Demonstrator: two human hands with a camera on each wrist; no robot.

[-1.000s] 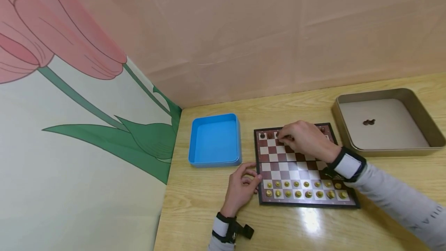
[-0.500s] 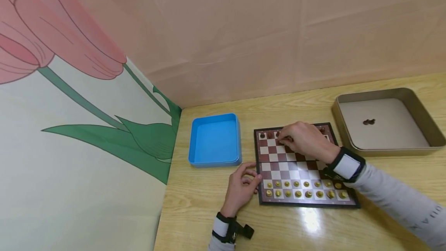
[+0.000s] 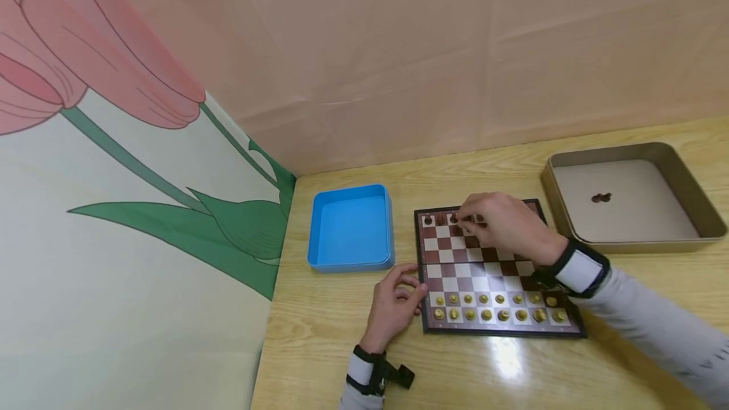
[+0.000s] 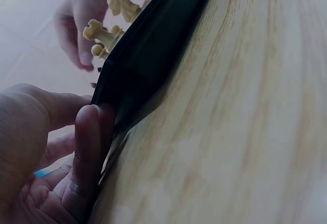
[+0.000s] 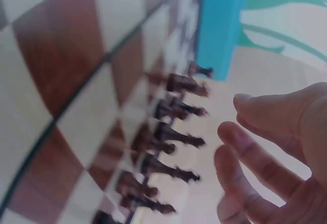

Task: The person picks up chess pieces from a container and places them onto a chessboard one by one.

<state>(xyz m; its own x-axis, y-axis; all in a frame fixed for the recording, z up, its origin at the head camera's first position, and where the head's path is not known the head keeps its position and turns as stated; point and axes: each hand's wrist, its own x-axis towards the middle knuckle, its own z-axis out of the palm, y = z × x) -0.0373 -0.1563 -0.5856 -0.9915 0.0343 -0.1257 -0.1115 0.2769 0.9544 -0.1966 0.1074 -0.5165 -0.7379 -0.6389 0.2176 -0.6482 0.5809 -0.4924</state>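
Observation:
A chessboard (image 3: 462,271) lies on the table. Gold-coloured chess pieces (image 3: 504,315) fill its two near rows. Dark chess pieces (image 5: 176,175) stand along the far side, partly covered by my right hand (image 3: 504,223) in the head view. That hand hovers over them, and in the right wrist view its thumb and fingers (image 5: 240,137) are spread apart from the pieces with nothing between them. My left hand (image 3: 393,309) holds the board's left edge, thumb and fingers meeting at the black rim (image 4: 138,65) in the left wrist view.
A blue square tray (image 3: 350,266) stands left of the board. To the right is a brown-gold tin (image 3: 643,247) with a few dark pieces (image 3: 601,197) lying inside. Peach cloth (image 3: 398,68) hangs behind the table, and a tulip-printed sheet (image 3: 142,258) hangs at the left.
My right hand has shifted slightly right and its fingers have parted, uncovering a dark piece in the far row. The left hand stays at the board's edge.

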